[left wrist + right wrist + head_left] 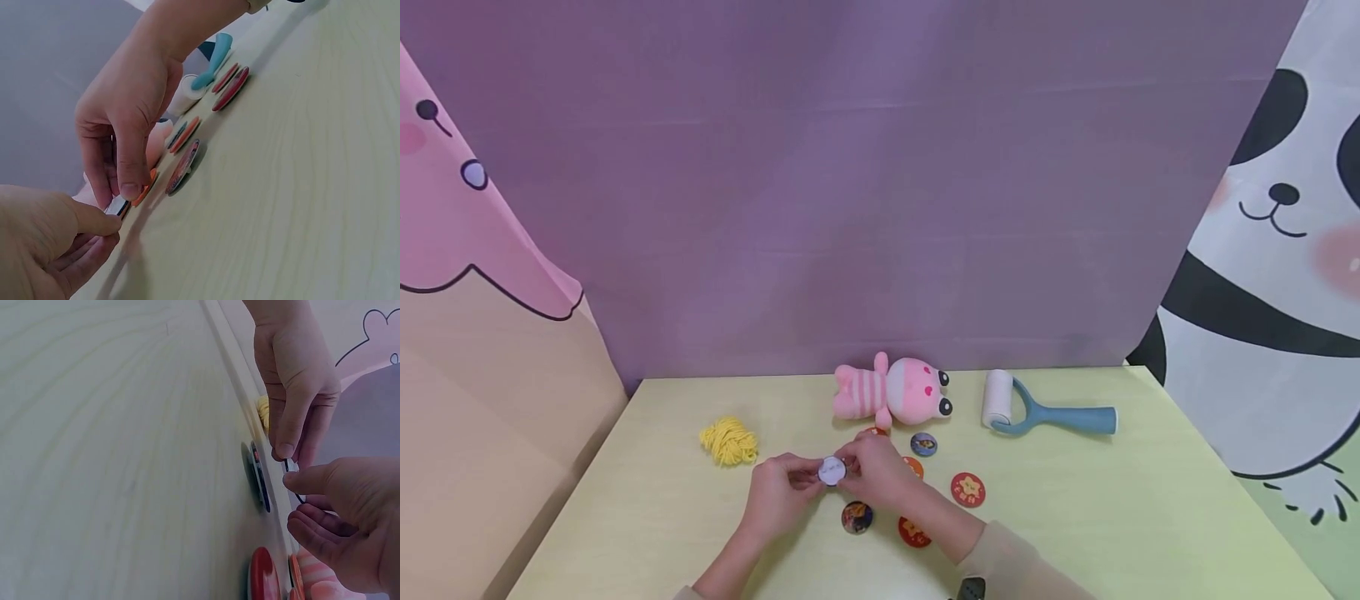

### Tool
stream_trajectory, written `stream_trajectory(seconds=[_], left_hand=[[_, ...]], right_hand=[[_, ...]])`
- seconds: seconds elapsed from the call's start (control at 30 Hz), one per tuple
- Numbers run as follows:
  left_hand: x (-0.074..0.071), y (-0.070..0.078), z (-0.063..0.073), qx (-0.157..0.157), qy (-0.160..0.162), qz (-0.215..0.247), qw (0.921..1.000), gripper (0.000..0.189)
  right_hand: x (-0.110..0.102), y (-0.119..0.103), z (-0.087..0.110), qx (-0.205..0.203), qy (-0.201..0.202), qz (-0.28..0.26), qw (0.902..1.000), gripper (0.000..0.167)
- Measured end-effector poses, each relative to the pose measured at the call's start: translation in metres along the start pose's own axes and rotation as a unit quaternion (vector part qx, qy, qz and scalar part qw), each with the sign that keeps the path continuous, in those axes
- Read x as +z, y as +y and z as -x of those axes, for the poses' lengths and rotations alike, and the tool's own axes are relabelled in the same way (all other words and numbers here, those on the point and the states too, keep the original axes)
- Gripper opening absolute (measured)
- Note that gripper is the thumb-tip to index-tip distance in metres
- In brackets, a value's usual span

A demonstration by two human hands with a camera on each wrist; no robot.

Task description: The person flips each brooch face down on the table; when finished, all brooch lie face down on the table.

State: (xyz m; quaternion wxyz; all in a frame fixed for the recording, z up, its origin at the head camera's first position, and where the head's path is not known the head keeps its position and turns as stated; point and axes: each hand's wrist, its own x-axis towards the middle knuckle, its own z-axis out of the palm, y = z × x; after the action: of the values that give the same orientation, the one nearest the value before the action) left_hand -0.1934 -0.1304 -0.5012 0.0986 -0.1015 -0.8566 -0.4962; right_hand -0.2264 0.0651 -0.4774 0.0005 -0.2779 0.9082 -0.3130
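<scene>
Above the table, a small round badge [831, 472] with a whitish face up is pinched at its left edge by my left hand [781, 493]. My right hand [883, 477] pinches the opposite edge between thumb and fingers. In the left wrist view the badge [117, 205] appears nearly edge-on between both thumbs. Below the hands lies a dark picture badge [857, 517]. Near the right forearm are a red badge [913, 533], another red badge [967, 490] and a blue one [923, 444]. The right hand partly hides an orange badge [914, 467].
Behind the hands a pink striped plush toy [891, 393] lies on its side. A bundle of yellow yarn [730, 442] sits at the left. A lint roller [1051, 417] with a blue handle lies at the back right, near a purple backdrop [880, 208].
</scene>
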Motion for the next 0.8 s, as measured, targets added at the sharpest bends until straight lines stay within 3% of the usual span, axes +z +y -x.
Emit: stream_trajectory(seconds=[0.3,0.53,0.8], left_hand=[[0.0032,-0.0057,-0.0022,-0.001,-0.013,-0.003,0.9999,0.021],[0.006,-0.006,-0.0052,0.011,-0.017,-0.035,0.9992,0.017],[0.0038,-0.0034,-0.0055,-0.007,-0.038,-0.042,0.9984,0.011]], right_hand=[[0.0058,0.003,-0.0009,0.019,-0.021,-0.008,0.9996,0.02],[0.0085,-0.0037,-0.0028,0.027,-0.029,-0.014,0.9991,0.01],[0.0053,-0.0041,-0.0022,0.042,-0.037,-0.017,0.9983,0.014]])
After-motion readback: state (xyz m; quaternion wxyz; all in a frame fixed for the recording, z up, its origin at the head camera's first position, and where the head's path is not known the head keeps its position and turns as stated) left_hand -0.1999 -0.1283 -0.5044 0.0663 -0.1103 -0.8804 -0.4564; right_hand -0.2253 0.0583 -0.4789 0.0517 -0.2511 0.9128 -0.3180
